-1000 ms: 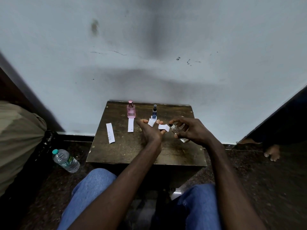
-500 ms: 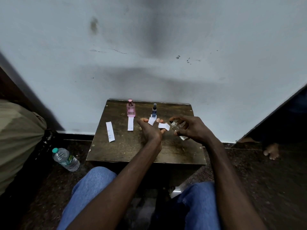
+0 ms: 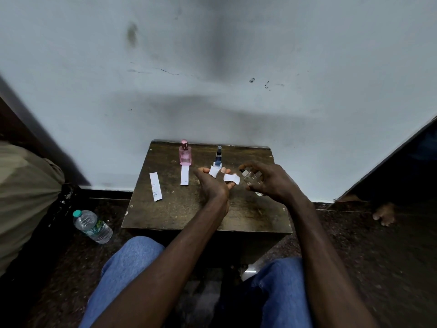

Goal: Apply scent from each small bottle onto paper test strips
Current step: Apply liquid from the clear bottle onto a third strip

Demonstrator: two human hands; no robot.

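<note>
My right hand (image 3: 269,179) holds a small clear glass bottle (image 3: 252,179) above the right side of the dark wooden table (image 3: 179,209), its top pointing left. My left hand (image 3: 212,183) pinches a white paper strip (image 3: 231,178) just left of that bottle's nozzle. A second strip end (image 3: 214,171) shows by my left fingers, in front of the dark blue bottle (image 3: 218,157). The pink bottle (image 3: 185,153) stands at the back, with a strip (image 3: 184,175) lying in front of it. Another strip (image 3: 155,187) lies at the table's left.
The table stands against a pale wall. A plastic water bottle (image 3: 92,226) lies on the dark floor to the left, beside tan fabric (image 3: 26,192). A bare foot (image 3: 384,214) rests on the floor at right. My knees in blue jeans are below the table.
My right hand has shifted slightly right and up, with its index finger lifted over the clear bottle's top. My left hand still holds the strip in the same place.
</note>
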